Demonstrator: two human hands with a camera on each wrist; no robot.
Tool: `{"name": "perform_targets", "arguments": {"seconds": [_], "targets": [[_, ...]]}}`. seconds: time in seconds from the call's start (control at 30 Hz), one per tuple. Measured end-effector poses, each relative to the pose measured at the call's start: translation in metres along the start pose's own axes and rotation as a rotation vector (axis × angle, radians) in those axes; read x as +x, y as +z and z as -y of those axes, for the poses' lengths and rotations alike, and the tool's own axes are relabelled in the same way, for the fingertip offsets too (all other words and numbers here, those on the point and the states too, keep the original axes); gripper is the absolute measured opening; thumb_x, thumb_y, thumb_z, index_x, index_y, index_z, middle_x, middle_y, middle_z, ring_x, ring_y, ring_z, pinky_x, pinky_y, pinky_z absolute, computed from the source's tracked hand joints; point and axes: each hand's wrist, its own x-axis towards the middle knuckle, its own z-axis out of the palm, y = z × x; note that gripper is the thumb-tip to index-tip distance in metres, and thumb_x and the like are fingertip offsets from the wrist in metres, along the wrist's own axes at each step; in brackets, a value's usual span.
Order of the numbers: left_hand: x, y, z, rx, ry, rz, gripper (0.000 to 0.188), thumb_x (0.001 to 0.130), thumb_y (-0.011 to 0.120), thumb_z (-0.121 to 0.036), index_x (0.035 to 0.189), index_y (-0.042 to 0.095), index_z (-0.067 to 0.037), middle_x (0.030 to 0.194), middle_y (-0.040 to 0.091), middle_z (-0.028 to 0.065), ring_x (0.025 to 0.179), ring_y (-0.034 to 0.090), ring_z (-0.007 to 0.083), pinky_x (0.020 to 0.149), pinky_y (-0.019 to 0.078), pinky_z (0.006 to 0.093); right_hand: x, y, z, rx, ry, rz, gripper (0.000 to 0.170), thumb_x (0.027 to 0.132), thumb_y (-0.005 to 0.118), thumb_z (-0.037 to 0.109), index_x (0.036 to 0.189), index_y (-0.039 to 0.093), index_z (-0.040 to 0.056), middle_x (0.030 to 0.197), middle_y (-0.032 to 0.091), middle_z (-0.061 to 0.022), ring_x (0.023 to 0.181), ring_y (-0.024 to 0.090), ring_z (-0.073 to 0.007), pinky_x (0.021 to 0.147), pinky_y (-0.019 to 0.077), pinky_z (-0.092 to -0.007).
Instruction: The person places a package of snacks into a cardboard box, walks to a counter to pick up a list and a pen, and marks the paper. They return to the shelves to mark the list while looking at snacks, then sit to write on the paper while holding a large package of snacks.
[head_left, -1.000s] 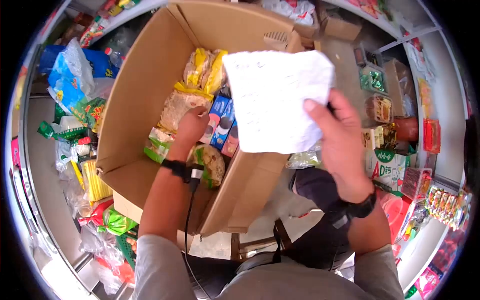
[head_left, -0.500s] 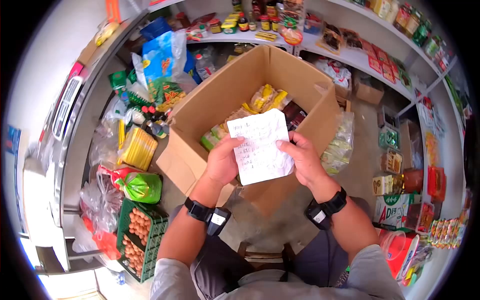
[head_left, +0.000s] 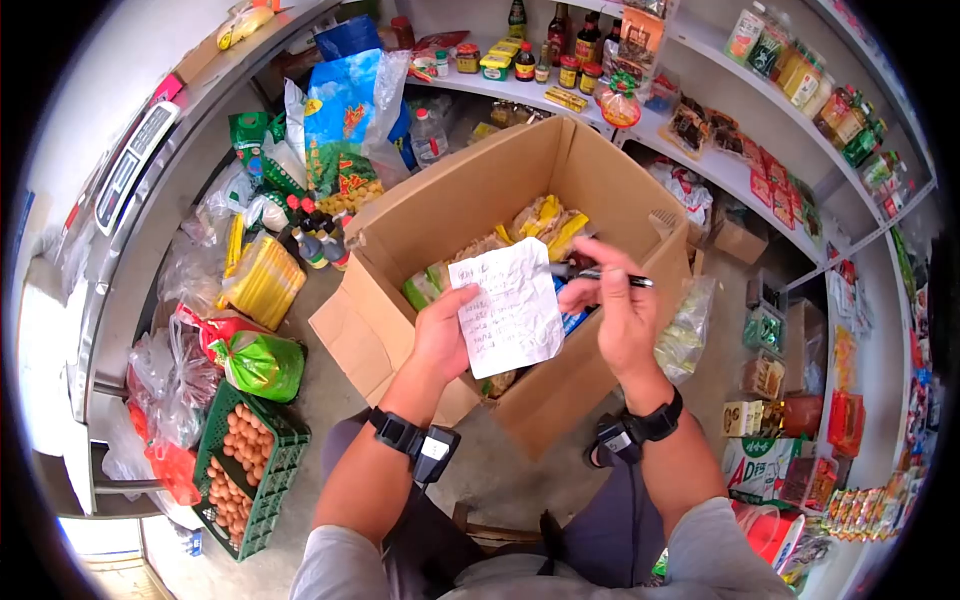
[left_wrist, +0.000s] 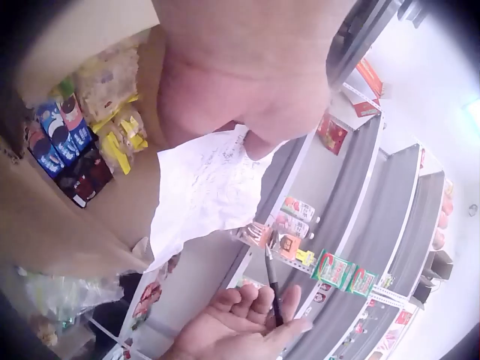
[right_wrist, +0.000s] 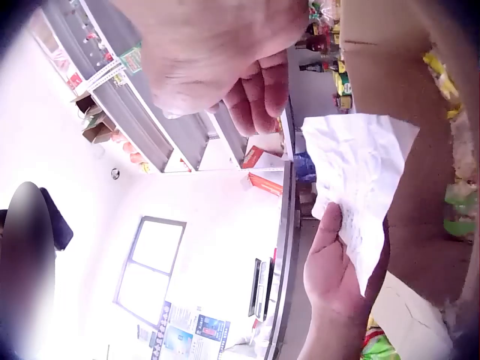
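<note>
My left hand [head_left: 440, 330] grips a creased white sheet of paper [head_left: 510, 315] by its left side, thumb on the face with handwritten lines. To its right, my right hand [head_left: 625, 325] holds a dark pen [head_left: 632, 281] between thumb and fingers. In the left wrist view, the pen [left_wrist: 273, 283] points toward the paper's lower edge, apart from it. Both hands are over an open cardboard box [head_left: 400, 230]. Inside lie yellow-trimmed clear packets [head_left: 545, 220] and, in the left wrist view, blue and pink cartons [left_wrist: 60, 135]; the paper hides part of the contents.
Shelves [head_left: 740, 165] of jars, bottles and packets curve around the back and right. At left stand a green crate [head_left: 265, 490] of eggs, a green bag [head_left: 262, 362] and yellow bundled sticks [head_left: 265, 282]. A clear plastic packet [head_left: 687, 328] lies right of the box.
A second ago my left hand was inside the box and my right held the paper. Both hands then gripped it; now my right has let go and shows a pen. The view has tilted up.
</note>
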Motion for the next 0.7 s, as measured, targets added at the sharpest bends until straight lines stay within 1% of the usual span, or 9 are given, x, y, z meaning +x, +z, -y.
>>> {"name": "perform_targets", "arguments": {"seconds": [0.07,0.13,0.23,0.3,0.37,0.47,0.5,0.57,0.7], "targets": [[0.002,-0.003,0.000,0.022,-0.021,0.008,0.043,0.097,0.053,-0.011,0.137,0.048,0.001,0.134,0.060,0.0204,0.122,0.061,0.0349,0.106,0.0489,0.0483,0.004,0.012,-0.009,0.061,0.027,0.038,0.036,0.108,0.052,0.029,0.127,0.064,0.0002,0.089,0.071,-0.0070,0.077,0.066,-0.0101,0.072,0.0532,-0.0242],[0.003,-0.001,0.002,0.073,-0.002,-0.007,0.043,0.096,0.053,-0.012,0.137,0.049,0.001,0.132,0.062,0.0192,0.120,0.062,0.0339,0.105,0.0503,0.0476,0.009,0.025,-0.007,0.138,0.101,0.088,0.028,0.105,0.058,0.020,0.122,0.065,-0.0006,0.090,0.071,-0.0061,0.081,0.067,-0.0103,0.074,0.0534,-0.0243],[0.002,0.004,0.005,0.157,0.059,-0.051,0.042,0.095,0.055,-0.012,0.134,0.050,0.001,0.126,0.064,0.0170,0.115,0.065,0.0318,0.101,0.0529,0.0458,0.016,0.034,-0.025,-0.026,-0.011,0.145,0.019,0.100,0.063,0.009,0.116,0.065,-0.0013,0.091,0.070,-0.0051,0.085,0.067,-0.0101,0.077,0.0541,-0.0254],[0.003,0.007,0.005,0.162,0.060,-0.055,0.041,0.094,0.055,-0.010,0.133,0.051,0.001,0.122,0.065,0.0158,0.112,0.067,0.0307,0.100,0.0539,0.0451,0.014,0.036,-0.040,0.061,0.031,0.130,0.016,0.096,0.066,0.004,0.112,0.064,-0.0016,0.091,0.070,-0.0049,0.085,0.067,-0.0098,0.078,0.0541,-0.0258],[0.008,-0.002,0.003,0.082,-0.018,-0.017,0.041,0.093,0.055,-0.008,0.133,0.051,-0.001,0.122,0.065,0.0157,0.112,0.067,0.0305,0.100,0.0539,0.0455,0.013,0.034,-0.048,0.094,0.088,0.119,0.014,0.094,0.068,0.002,0.107,0.065,-0.0016,0.092,0.070,-0.0045,0.086,0.066,-0.0090,0.077,0.0541,-0.0260],[0.011,-0.004,0.003,0.003,-0.093,0.036,0.042,0.092,0.053,-0.006,0.134,0.051,-0.002,0.123,0.065,0.0154,0.111,0.067,0.0306,0.100,0.0538,0.0458,0.013,0.033,-0.048,-0.116,-0.028,0.127,0.012,0.094,0.069,0.003,0.105,0.066,-0.0008,0.093,0.070,-0.0044,0.086,0.066,-0.0088,0.076,0.0543,-0.0260],[0.011,-0.003,0.003,-0.015,-0.112,0.054,0.043,0.092,0.053,-0.005,0.135,0.051,-0.002,0.123,0.065,0.0153,0.111,0.067,0.0307,0.100,0.0537,0.0458,0.013,0.034,-0.047,-0.145,-0.058,0.105,0.012,0.093,0.069,0.003,0.104,0.066,-0.0005,0.093,0.071,-0.0053,0.087,0.067,-0.0102,0.076,0.0546,-0.0267],[0.009,0.000,0.004,0.039,-0.083,0.061,0.045,0.092,0.052,-0.005,0.137,0.051,-0.003,0.125,0.064,0.0151,0.113,0.066,0.0304,0.102,0.0528,0.0455,0.011,0.037,-0.045,-0.202,-0.116,0.060,0.012,0.092,0.070,0.003,0.103,0.067,0.0001,0.094,0.072,-0.0071,0.087,0.069,-0.0129,0.076,0.0550,-0.0280],[0.001,0.021,0.002,0.080,-0.030,0.098,0.048,0.093,0.049,-0.005,0.141,0.049,-0.004,0.128,0.063,0.0145,0.117,0.064,0.0288,0.104,0.0505,0.0449,0.010,0.038,-0.045,-0.351,-0.276,0.077,0.018,0.087,0.073,0.003,0.103,0.068,0.0009,0.097,0.073,-0.0120,0.087,0.072,-0.0237,0.077,0.0559,-0.0324]]}}
